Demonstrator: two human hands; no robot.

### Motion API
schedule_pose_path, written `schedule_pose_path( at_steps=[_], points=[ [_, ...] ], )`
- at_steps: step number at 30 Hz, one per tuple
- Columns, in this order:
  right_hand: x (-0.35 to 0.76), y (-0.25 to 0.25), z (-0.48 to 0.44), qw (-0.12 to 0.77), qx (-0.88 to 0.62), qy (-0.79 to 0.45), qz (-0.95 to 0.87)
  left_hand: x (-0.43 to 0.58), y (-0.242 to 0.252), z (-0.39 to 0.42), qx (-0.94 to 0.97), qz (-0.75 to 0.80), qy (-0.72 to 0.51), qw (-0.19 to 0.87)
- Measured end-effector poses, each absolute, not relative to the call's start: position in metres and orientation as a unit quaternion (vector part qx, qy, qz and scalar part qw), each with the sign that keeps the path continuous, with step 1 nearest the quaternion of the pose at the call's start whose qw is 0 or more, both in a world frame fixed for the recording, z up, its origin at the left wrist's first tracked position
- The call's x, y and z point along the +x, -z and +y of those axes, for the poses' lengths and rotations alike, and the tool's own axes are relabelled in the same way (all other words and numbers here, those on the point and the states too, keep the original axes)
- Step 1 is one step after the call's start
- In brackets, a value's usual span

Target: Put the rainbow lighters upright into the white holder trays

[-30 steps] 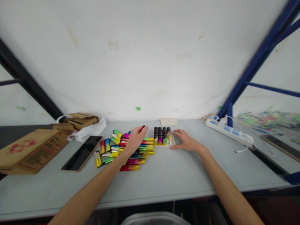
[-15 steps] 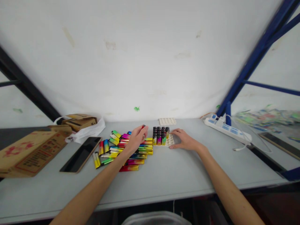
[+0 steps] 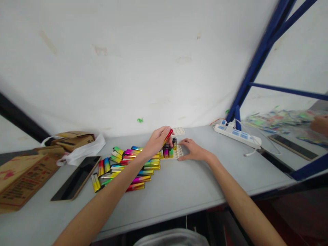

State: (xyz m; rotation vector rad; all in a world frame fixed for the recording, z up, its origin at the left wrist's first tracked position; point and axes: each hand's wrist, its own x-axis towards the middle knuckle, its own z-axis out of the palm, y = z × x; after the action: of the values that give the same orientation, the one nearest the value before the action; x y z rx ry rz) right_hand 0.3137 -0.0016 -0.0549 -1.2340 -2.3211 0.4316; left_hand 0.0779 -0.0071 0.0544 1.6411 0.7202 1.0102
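My left hand [image 3: 156, 140] is closed around a red lighter [image 3: 168, 135], tilted above the white tray [image 3: 179, 152]. Lighters stand in the left part of this tray, among them a black-topped lighter [image 3: 175, 144]; my hand partly hides the others. At the tray's right end, my right hand [image 3: 193, 149] spans it, thumb at the near corner and fingers at the far one. Left of the tray lies a heap of colourful lighters [image 3: 151, 167], partly under my left forearm.
A second white tray [image 3: 178, 131] lies by the wall. To the left are a phone [image 3: 77, 177], a white plastic bag [image 3: 85, 150] and cardboard boxes [image 3: 28, 174]. A power strip [image 3: 237, 134] and another phone [image 3: 293, 147] lie right. Another person's hand [image 3: 320, 124] shows at far right.
My left hand has carried the red lighter right, from over the heap to above the tray. The view has turned right, bringing another person's hand in. My right hand stays at the tray.
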Motion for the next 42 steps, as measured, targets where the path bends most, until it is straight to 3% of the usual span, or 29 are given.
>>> schedule_pose_path(
  at_steps=[5, 11, 16, 21, 31, 34, 38, 42],
  points=[
    [0.312, 0.054, -0.002, 0.23, -0.45, -0.151, -0.85, 0.094, -0.051, 0.004, 0.778, 0.293, -0.405, 0.38],
    [0.313, 0.054, 0.0, 0.224, -0.444, -0.147, -0.855, 0.084, -0.031, 0.019, 0.898, 0.296, -0.269, 0.185],
    [0.314, 0.057, 0.002, 0.236, -0.441, -0.147, -0.853, 0.08, -0.031, 0.022, 0.923, 0.296, -0.227, 0.097],
    [0.313, 0.056, 0.002, 0.229, -0.447, -0.149, -0.852, 0.083, -0.041, 0.026, 0.944, 0.266, -0.162, 0.104],
    [0.311, 0.049, -0.003, 0.218, -0.453, -0.158, -0.85, 0.097, -0.041, 0.022, 0.936, 0.312, -0.148, 0.069],
    [0.312, 0.052, -0.001, 0.222, -0.452, -0.156, -0.85, 0.092, -0.047, 0.022, 0.932, 0.298, -0.176, 0.11],
    [0.313, 0.054, -0.001, 0.232, -0.449, -0.152, -0.849, 0.062, -0.058, 0.03, 0.901, 0.321, -0.256, 0.141],
    [0.313, 0.053, -0.001, 0.233, -0.443, -0.153, -0.852, -0.002, -0.052, 0.051, 0.87, 0.42, -0.216, 0.139]
  ],
)
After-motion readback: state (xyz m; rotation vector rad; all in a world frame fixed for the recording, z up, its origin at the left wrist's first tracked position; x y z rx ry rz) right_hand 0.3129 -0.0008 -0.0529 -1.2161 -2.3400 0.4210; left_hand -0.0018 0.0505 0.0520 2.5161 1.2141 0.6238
